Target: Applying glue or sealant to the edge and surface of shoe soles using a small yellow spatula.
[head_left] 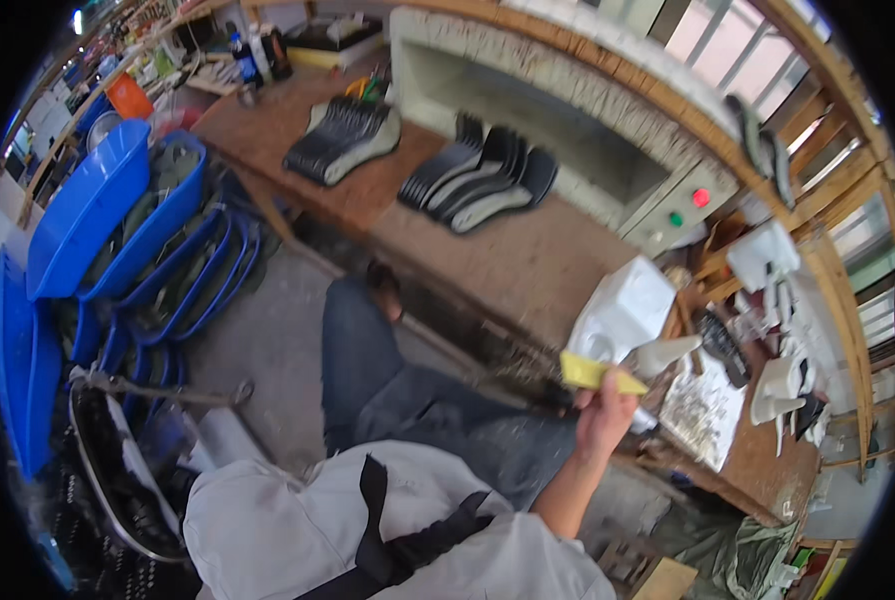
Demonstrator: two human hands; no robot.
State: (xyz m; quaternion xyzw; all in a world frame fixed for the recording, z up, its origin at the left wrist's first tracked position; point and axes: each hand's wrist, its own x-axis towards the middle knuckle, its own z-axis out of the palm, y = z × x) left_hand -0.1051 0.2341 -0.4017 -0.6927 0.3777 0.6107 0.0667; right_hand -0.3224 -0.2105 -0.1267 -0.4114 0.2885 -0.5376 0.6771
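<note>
My right hand (pixel 607 412) is closed around a flat yellow strip (pixel 589 372), perhaps a sponge or a scraper; its exact kind is unclear. It is held over the bench's near right edge, beside a cut-open white plastic container (pixel 622 312) and a white nozzle-shaped piece (pixel 664 353). Just beyond lies a smeared white sheet (pixel 702 410) with a dark sole-shaped object (pixel 724 347) by it. My left hand does not show. Farther left on the bench rest two groups of shoe soles, one stacked (pixel 342 138) and one fanned out (pixel 479 180).
A white box-like machine (pixel 527 95) with red and green buttons stands along the bench's back. Several blue baskets (pixel 92 215) of dark pieces are stacked at left. White bottles (pixel 775 388) stand at right. The brown bench (pixel 512 270) runs past my knees.
</note>
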